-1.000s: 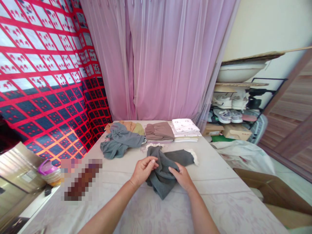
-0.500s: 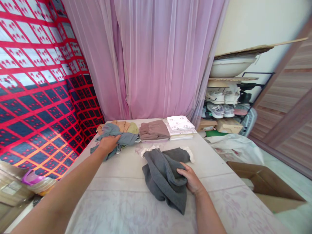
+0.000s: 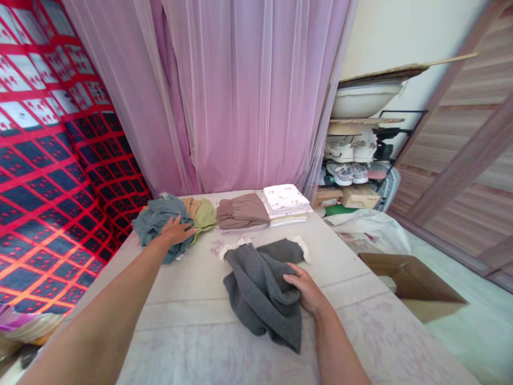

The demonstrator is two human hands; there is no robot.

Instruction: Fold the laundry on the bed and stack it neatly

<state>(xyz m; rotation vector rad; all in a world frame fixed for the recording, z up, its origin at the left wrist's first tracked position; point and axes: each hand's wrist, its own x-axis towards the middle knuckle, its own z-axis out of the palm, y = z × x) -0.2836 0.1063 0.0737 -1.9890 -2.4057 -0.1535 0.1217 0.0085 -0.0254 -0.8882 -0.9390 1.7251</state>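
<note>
While the right hand point(image 3: 306, 289) pinches the grey cloth point(image 3: 262, 289), the left hand point(image 3: 176, 231), fingers spread, presses the blue-grey pile point(image 3: 158, 222) left of it; best gather one piece only

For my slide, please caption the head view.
Left hand on blue-grey clothes; right hand grips dark grey garment.

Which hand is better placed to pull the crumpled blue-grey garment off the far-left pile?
Left. The left hand already rests on the blue-grey garment; the right hand is occupied gripping the dark grey garment.
</note>
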